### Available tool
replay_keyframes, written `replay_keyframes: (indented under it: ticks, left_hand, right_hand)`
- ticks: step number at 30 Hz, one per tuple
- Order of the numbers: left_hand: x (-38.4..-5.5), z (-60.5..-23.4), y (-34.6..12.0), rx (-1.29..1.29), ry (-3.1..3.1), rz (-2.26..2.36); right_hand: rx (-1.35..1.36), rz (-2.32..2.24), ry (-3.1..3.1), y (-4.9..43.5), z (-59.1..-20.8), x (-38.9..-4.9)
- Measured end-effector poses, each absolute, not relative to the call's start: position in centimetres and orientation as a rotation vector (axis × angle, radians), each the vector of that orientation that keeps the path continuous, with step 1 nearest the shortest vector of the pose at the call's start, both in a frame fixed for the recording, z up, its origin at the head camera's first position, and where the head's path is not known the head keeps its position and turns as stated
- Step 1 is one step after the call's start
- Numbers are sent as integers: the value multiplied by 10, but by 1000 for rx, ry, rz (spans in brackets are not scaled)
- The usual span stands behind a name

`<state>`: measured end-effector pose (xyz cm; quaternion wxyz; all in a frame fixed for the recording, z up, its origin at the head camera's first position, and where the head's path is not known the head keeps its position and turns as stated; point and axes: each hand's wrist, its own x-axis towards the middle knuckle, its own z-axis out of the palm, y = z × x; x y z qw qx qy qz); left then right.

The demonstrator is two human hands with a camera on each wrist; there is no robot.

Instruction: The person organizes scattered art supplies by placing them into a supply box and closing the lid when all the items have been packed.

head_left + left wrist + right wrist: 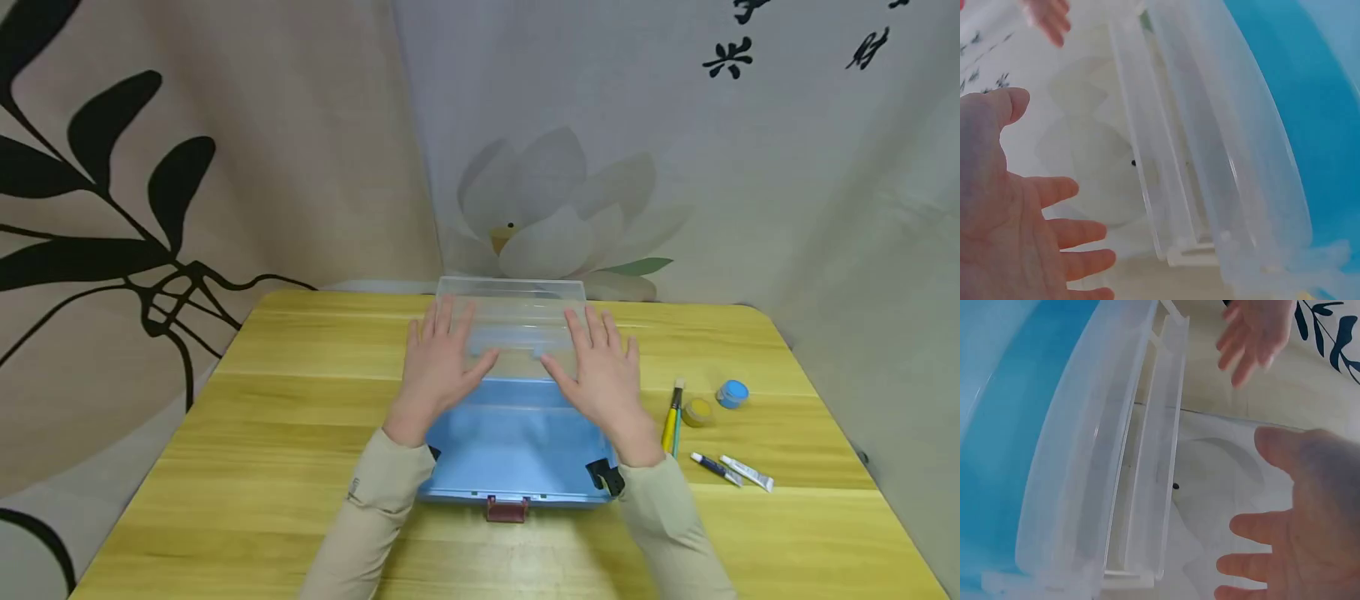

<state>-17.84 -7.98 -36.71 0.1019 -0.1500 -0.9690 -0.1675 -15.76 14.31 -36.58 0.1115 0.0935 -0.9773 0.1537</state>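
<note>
A blue plastic box [521,442] stands open on the table, a dark red latch [507,509] on its front edge. Clear plastic trays [517,321] rise at its back; in the left wrist view a clear tray [1188,125] slants beside the blue interior. My left hand [438,358] is over the box's left side, fingers straight and spread, palm down, holding nothing. Over the right side my right hand [600,371] has the same spread pose and also holds nothing. Fingertips of both hands overlap the trays' sides in the head view.
On the right of the wooden table [300,467] lie a yellow-handled brush [670,425], a yellow jar [697,412], a blue-lidded jar [732,393], a dark-labelled tube [715,468] and a white tube [747,472]. A printed curtain [315,167] hangs behind the table.
</note>
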Motion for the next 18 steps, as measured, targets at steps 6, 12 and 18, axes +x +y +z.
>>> replay_keyframes:
  ticks: [6,12,18]
  left_hand:
    - [-169,-369,-105,-441,-2856,-733]
    - [-159,-373,-131,-448,-2863,-891]
    - [-151,-381,-151,-438,-2853,-1095]
  right_hand:
    - [266,489,-2841,154,-364,-152]
    - [256,548,-2779,168,-367,-147]
    - [251,630,-2666,182,-374,-140]
